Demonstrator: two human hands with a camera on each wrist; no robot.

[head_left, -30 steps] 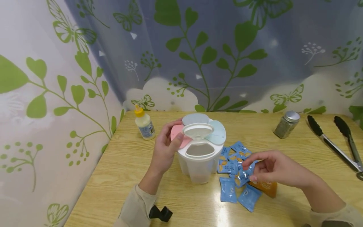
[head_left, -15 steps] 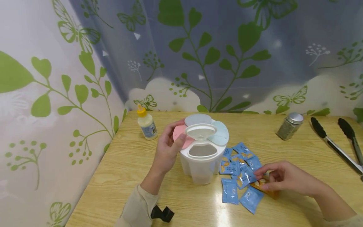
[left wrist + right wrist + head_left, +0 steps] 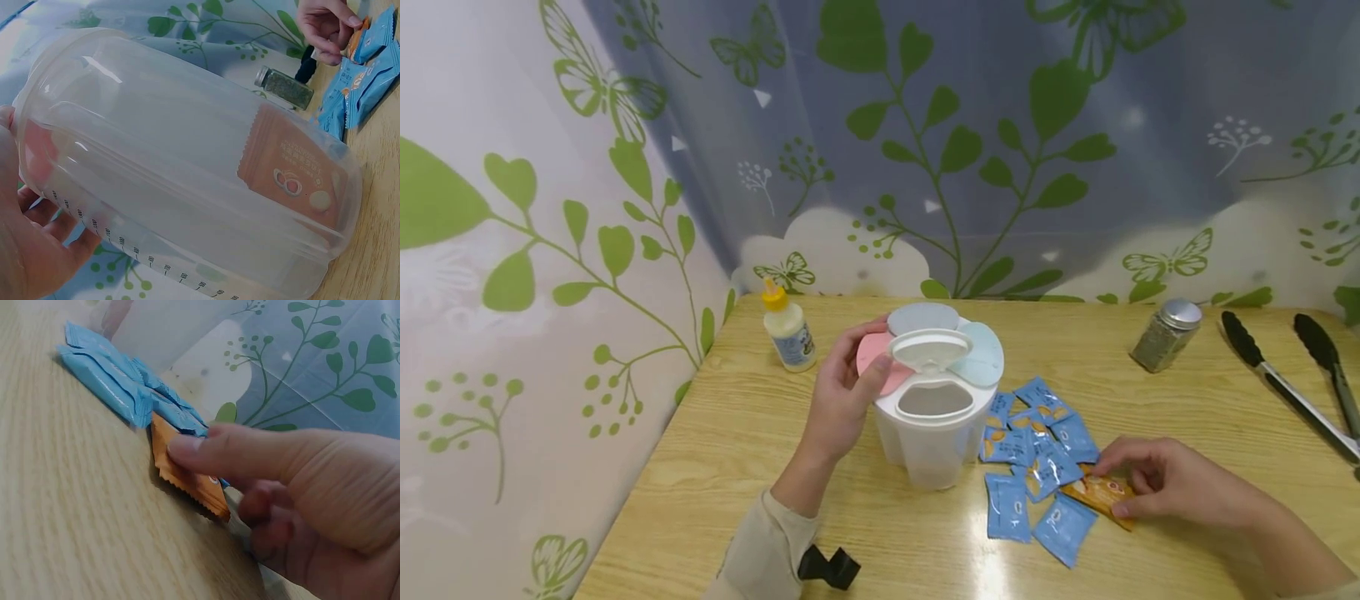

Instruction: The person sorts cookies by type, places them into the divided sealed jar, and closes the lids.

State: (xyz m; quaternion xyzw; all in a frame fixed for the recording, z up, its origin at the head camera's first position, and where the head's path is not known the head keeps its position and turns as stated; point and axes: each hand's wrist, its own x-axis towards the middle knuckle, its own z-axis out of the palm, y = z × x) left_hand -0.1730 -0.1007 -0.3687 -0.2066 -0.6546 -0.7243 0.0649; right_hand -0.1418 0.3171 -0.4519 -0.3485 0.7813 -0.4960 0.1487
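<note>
A translucent plastic storage container [image 3: 931,450] with pink, grey and pale-blue lids stands upright on the table, its front white flap [image 3: 931,348] raised over an oval opening. My left hand [image 3: 838,400] holds its left side, thumb on the pink lid. Through the wall, the left wrist view shows an orange packet [image 3: 290,162] at the bottom. At the right my right hand [image 3: 1183,487] pinches another orange snack packet [image 3: 1099,493] lying on the table, thumb and forefinger at its edges. Several blue snack packets [image 3: 1011,446] lie between this packet and the container.
A small yellow-capped bottle [image 3: 790,337] stands behind my left hand. At the back right are a glass spice jar [image 3: 1165,337] and black-and-silver tongs [image 3: 1285,387]. A patterned curtain [image 3: 962,183] hangs behind the wooden table [image 3: 722,492].
My right hand has moved right and down from above the blue packets onto the orange packet. The left hand keeps its hold on the container.
</note>
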